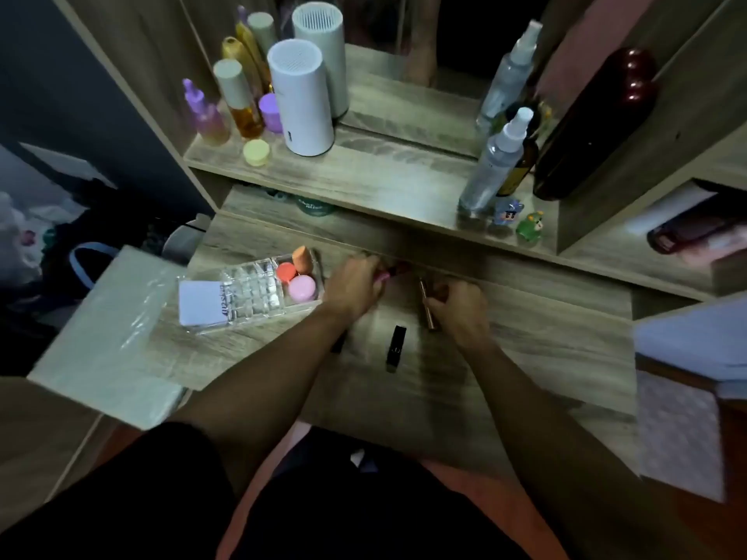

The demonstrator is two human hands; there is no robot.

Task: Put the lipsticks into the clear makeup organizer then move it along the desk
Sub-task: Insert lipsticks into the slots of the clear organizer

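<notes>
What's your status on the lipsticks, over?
Left hand closed on pink lipstick; right hand on gold tube. Black lipstick loose on desk. Organizer slots empty, path clear.

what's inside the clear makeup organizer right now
The clear makeup organizer holds an orange sponge, an orange-red round piece and a pink round jar at one end. The grid slots look empty; a white card covers the other end.
</notes>
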